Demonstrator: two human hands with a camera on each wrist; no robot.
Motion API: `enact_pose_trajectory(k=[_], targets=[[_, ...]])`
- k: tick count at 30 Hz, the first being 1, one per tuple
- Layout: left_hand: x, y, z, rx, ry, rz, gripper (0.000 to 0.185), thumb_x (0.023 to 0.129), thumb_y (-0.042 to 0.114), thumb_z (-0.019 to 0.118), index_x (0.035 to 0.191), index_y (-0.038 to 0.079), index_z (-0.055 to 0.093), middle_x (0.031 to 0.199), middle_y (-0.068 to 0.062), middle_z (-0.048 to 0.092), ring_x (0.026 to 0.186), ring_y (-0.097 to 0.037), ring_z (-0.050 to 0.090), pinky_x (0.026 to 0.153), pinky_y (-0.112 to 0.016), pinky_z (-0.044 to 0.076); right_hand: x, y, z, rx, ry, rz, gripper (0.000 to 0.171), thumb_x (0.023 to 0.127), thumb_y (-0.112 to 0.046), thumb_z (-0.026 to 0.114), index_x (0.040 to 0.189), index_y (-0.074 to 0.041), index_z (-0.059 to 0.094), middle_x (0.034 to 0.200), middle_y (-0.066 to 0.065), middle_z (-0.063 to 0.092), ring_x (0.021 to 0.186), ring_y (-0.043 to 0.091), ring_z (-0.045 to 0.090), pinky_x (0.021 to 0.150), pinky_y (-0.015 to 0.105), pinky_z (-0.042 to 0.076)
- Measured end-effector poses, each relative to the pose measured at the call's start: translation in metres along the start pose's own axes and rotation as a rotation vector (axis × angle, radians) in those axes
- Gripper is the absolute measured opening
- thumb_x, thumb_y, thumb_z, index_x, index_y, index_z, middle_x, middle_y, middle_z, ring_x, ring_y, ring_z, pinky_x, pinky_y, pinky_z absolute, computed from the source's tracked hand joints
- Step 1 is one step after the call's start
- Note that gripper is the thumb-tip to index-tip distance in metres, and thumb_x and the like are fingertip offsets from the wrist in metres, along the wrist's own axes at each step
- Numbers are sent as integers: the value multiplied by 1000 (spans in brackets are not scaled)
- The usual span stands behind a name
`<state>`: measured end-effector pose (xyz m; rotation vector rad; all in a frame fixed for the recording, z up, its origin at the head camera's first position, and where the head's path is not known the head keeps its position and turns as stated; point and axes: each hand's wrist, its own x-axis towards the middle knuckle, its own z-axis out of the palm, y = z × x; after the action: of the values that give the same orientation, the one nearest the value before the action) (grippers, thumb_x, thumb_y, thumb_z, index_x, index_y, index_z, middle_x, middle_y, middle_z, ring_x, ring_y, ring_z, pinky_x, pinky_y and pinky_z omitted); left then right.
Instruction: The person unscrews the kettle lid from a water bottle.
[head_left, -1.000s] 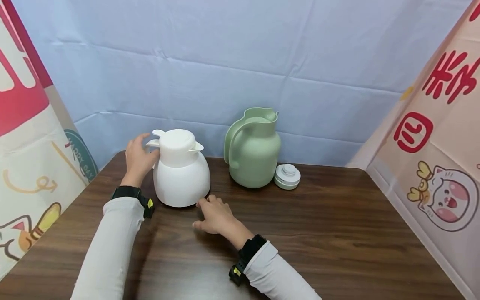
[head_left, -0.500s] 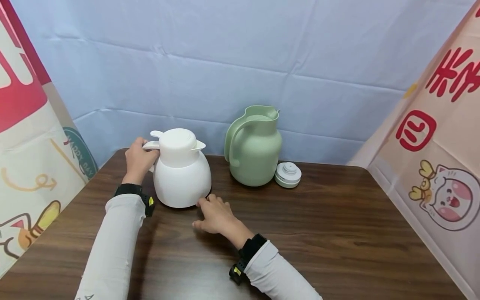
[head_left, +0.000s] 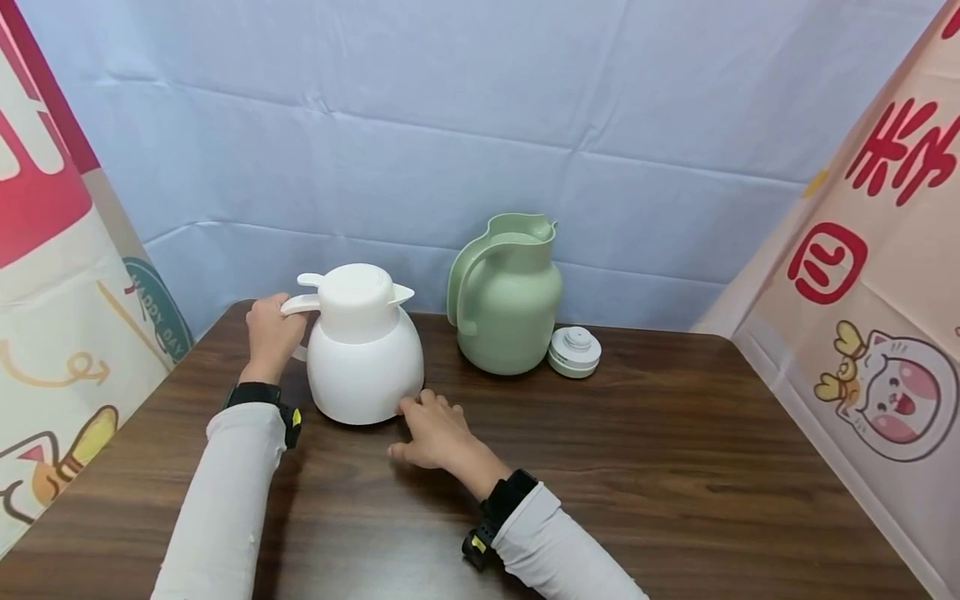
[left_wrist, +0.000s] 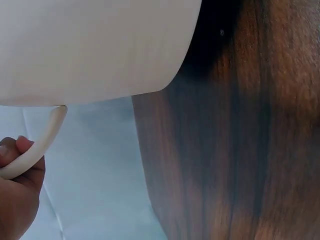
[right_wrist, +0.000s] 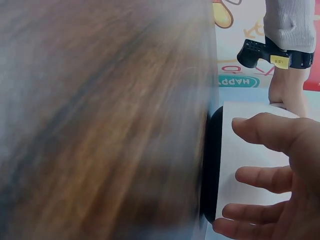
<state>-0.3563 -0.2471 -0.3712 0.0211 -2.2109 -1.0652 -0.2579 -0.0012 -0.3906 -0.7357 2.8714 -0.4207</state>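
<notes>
A white thermos jug [head_left: 366,367] with a lid, thumb lever and spout stands at the left of the table. My left hand [head_left: 272,335] grips its handle; in the left wrist view the fingers [left_wrist: 25,145] curl round the white handle [left_wrist: 46,134]. Beside the lower right of the jug is my right hand [head_left: 437,433], fingers loosely spread and fingertips right at the base. The right wrist view shows that hand [right_wrist: 295,185] in front of the white body [right_wrist: 240,145] and its black base [right_wrist: 212,165].
A green jug [head_left: 510,308], its top uncovered, stands at the back middle. Right beside it sits a white and pale green stopper [head_left: 574,352]. Light blue cloth [head_left: 465,125] hangs behind the brown wooden table [head_left: 675,467], and printed cloths border both sides.
My left hand has lowered from beside the lever and closed round the jug's handle. The white jug has shifted slightly nearer to me. My right hand has barely moved.
</notes>
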Motion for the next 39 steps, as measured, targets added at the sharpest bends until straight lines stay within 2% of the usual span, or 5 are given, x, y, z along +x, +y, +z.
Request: enact_pose_trajectory(k=[5,11,15,23,39], targets=[[-3,-1,0,-30,10,-29,34,85,4,48,53,5,35,45,-8,30,43,-24,25,45,-33,22,-4,5,-1,25,-1,-9,52,81,-40,70,122,-12,56,109,9,49,100,26,48,79,42,37],[-9,2,1,-88,-20,-63,33,84,3,49,53,4,35,45,-5,28,41,-20,22,43,-31,21,-12,14,-5,47,-9,0,52,81,-38,71,123,-10,55,113,11,49,104,29,48,83,45,37],[-15,9,3,-120,-16,-42,36,84,2,50,52,5,35,44,-5,27,40,-19,21,42,-30,19,-16,20,-9,36,-19,7,52,82,-38,70,123,-11,55,114,10,49,106,28,47,85,45,37],[-25,20,11,-146,-5,9,39,84,4,52,50,7,35,41,-2,29,37,-14,21,41,-28,20,-30,26,-16,29,-14,-6,45,81,-37,71,114,-10,60,105,7,49,95,25,47,82,44,37],[-46,37,17,-151,-36,42,35,82,3,51,51,9,35,43,-2,27,38,-14,21,40,-28,20,-65,50,-36,54,-10,-31,49,80,-34,72,119,-8,57,113,11,50,103,30,48,81,48,37]])
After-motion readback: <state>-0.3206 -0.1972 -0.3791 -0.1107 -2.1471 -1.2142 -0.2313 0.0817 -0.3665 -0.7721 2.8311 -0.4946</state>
